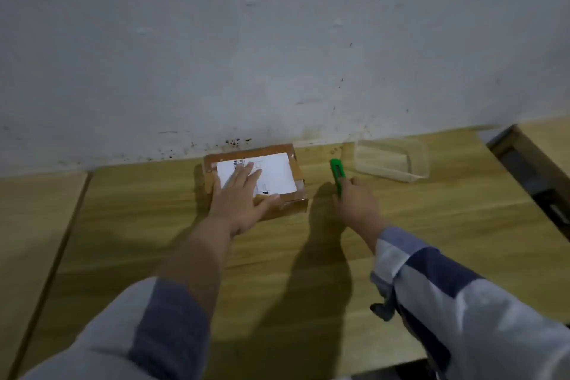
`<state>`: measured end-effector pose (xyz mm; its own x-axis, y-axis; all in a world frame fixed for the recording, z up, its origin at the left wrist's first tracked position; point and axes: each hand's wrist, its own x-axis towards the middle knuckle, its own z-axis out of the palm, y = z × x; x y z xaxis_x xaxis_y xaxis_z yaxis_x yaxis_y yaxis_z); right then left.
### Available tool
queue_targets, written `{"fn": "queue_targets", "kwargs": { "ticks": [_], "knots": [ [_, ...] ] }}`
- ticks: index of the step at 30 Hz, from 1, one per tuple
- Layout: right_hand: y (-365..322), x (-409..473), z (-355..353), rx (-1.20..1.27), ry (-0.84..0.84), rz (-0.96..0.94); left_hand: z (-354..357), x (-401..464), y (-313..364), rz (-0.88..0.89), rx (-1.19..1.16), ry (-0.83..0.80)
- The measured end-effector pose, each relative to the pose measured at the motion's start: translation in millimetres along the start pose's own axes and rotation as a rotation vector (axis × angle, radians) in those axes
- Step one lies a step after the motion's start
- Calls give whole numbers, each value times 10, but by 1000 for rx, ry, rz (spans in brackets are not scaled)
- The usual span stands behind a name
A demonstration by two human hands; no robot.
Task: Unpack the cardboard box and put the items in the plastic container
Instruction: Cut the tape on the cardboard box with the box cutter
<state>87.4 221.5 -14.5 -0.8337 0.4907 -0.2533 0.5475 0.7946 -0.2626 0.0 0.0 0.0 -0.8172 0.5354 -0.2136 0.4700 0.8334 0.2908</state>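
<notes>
Head view: a wooden table (277, 256) stood against a stained, pale wall (277, 40).
The sealed cardboard box (296, 199) sat at the wall, its white label (277, 173) up; the left hand (239, 197) lay spread flat on it. The right hand (357, 202) gripped a green box cutter (336, 174) beside the box. The clear plastic container (391, 162) stood further right.

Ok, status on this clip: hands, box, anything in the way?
Left hand flat on the cardboard box, box still sealed. Right hand gripping the green cutter. Plastic container empty, right of the box. Nothing in the way.
</notes>
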Motion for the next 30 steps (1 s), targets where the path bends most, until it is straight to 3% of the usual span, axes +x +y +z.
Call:
{"fn": "queue_targets", "kwargs": {
  "ticks": [3, 6, 11, 17, 20, 24, 30],
  "knots": [
    [71, 74, 59, -21, 3, -11, 80, -21, -17, 35, 206, 56],
    [108, 179, 133, -15, 41, -40, 117, -16, -53, 49, 262, 76],
    [3, 260, 144, 314, 77, 95, 133, 43, -56, 61, 322, 55],
    [-93, 203, -9, 525, -109, 191, 134, 73, -84, 79, 342, 11],
    [-149, 91, -99, 738, -137, 228, 123, 61, -75, 85, 315, 8],
    [-199, -139, -227, 1014, -295, 285, 132, 6, -62, 82, 294, 8],
    [-196, -513, -423, 1055, -464, 97, 185, -163, -21, 57, 245, 17]
  ]
}}
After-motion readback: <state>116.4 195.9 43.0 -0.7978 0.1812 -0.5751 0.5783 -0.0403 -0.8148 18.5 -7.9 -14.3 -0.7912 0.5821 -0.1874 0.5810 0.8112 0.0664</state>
